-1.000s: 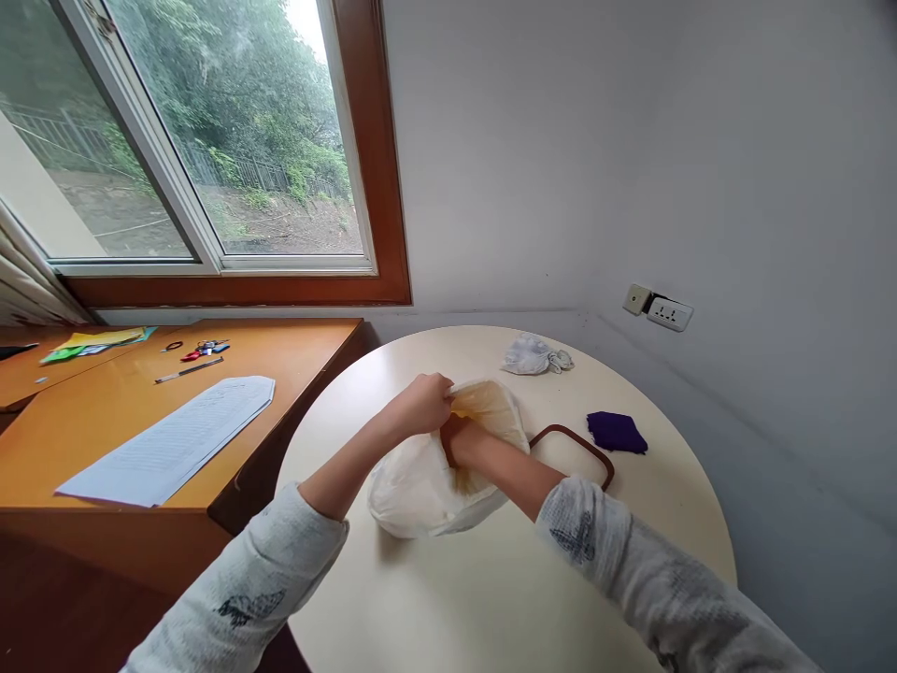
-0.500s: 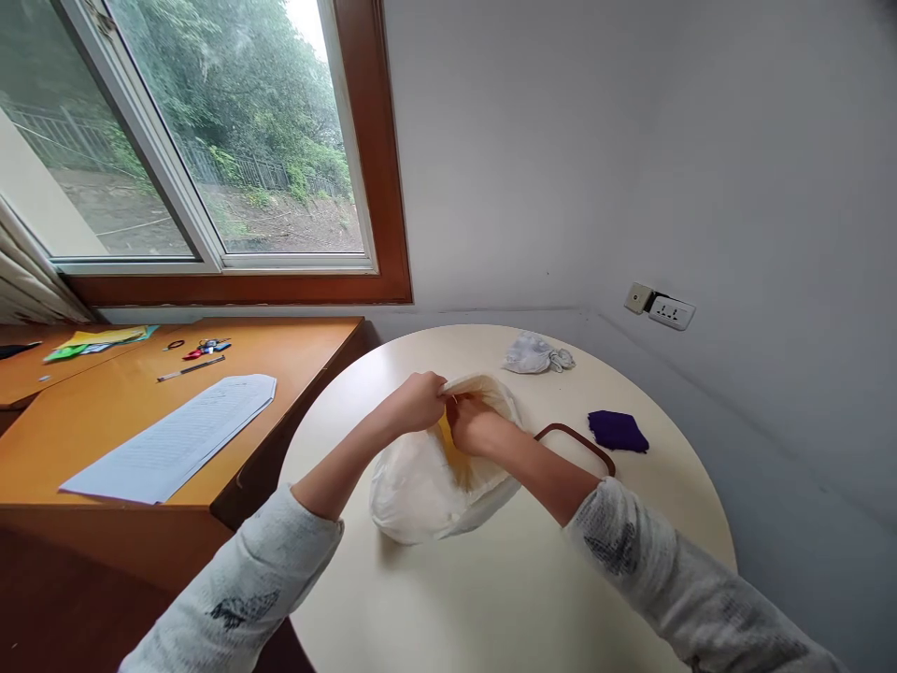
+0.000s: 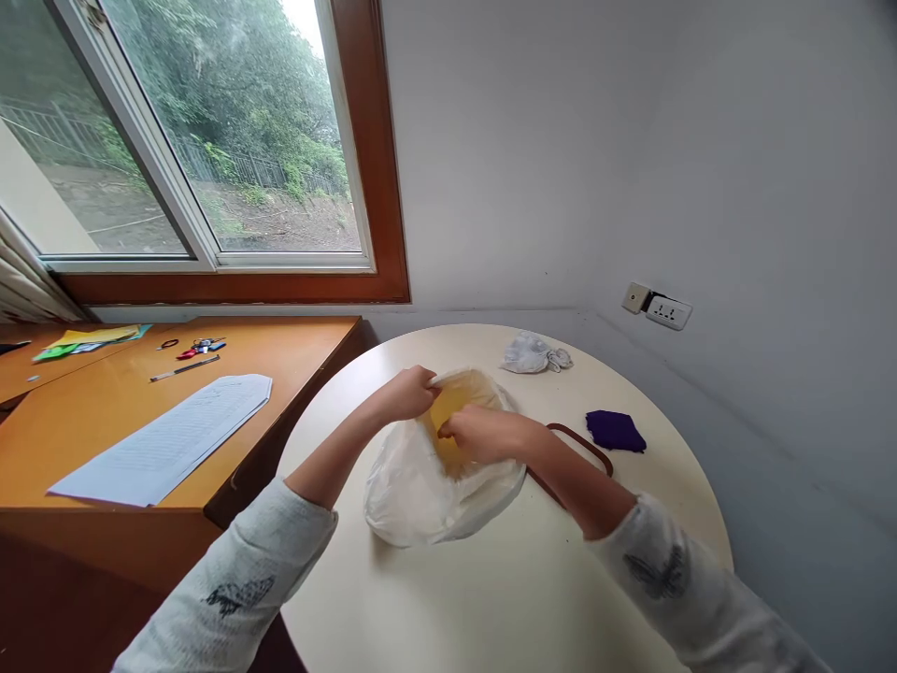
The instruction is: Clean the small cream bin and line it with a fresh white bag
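Note:
A translucent white plastic bag (image 3: 410, 486) drapes over a container whose yellow inside (image 3: 448, 411) shows through the opening. The container's outer shape is hidden under the bag. My left hand (image 3: 406, 393) is closed on the bag's edge at the far left of the opening. Over the mouth is my right hand (image 3: 483, 432), its fingers curled inward and pointing left. The undersides of those fingers are hidden, so anything between them cannot be made out. Behind my right forearm, a brown rounded frame (image 3: 581, 436) lies on the table, partly covered by the arm.
The round cream table (image 3: 462, 598) also bears a knotted whitish bag (image 3: 529, 353) at the back and a folded purple cloth (image 3: 615, 431) on the right. An orange-brown desk (image 3: 294, 350) on the left carries papers (image 3: 168, 439), a pen (image 3: 183, 368) and small items.
My right hand has drawn back from the bag's far edge toward me, baring more of the yellow inside. My left hand still grips the edge, slightly further left.

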Tool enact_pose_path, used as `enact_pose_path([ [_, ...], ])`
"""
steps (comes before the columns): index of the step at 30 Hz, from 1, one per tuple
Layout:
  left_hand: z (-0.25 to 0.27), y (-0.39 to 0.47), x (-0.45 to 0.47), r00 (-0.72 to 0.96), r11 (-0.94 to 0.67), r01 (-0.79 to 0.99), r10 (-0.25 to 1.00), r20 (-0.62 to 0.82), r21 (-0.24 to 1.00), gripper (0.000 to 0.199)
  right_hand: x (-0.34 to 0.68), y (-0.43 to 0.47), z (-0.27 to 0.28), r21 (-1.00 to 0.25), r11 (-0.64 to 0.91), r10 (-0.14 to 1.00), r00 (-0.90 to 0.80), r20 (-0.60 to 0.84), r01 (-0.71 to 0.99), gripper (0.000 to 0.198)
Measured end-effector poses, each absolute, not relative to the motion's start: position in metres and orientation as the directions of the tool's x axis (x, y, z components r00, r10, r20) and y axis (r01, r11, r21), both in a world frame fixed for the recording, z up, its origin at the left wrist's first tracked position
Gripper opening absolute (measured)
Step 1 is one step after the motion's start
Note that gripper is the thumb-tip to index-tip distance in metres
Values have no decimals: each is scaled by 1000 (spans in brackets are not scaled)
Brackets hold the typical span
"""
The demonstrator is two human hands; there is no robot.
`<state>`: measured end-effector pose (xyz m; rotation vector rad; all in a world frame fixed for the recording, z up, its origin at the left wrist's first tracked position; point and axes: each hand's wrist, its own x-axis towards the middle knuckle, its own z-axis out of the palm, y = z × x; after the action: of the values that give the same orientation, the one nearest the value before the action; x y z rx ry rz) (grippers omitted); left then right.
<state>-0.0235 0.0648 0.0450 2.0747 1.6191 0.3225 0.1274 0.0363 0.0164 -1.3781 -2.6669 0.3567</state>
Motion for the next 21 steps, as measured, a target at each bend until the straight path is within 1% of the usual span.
enact_pose_path([
  [2,43,74,-29,260,-129,810,953,-153,572,15,145,28,32,-331,627,758,-650,49,705,42],
  [3,42,79,-32,258,-100,791,949,-181,604,14,156,24,39,-365,635,755,-647,106,681,43],
  [5,37,90,-38,255,-36,752,937,-240,658,16,179,16,46,-472,604,789,-564,243,642,40],
  [7,31,100,-43,252,25,715,923,-291,699,21,201,10,42,-542,536,843,-443,305,647,37],
  [9,24,107,-48,258,69,678,910,-325,732,31,221,4,28,-584,461,887,-363,285,669,34],
  [13,15,106,-58,339,93,589,873,-350,803,53,244,-7,-10,-614,367,928,-325,185,699,31],
  [15,14,97,-63,362,57,523,889,-282,850,61,248,-13,-26,-634,358,930,-322,177,685,30],
  [17,12,82,-66,341,-62,467,933,-115,882,67,250,-19,-38,-645,354,933,-306,190,678,29],
  [19,9,63,-67,330,-244,456,940,92,856,71,250,-23,-49,-634,326,944,-271,187,701,27],
  [20,6,54,-67,344,-323,465,924,167,824,75,251,-25,-55,-620,298,954,-247,171,726,26],
  [21,2,45,-65,360,-376,479,908,213,794,81,251,-27,-61,-599,267,963,-224,147,755,25],
])
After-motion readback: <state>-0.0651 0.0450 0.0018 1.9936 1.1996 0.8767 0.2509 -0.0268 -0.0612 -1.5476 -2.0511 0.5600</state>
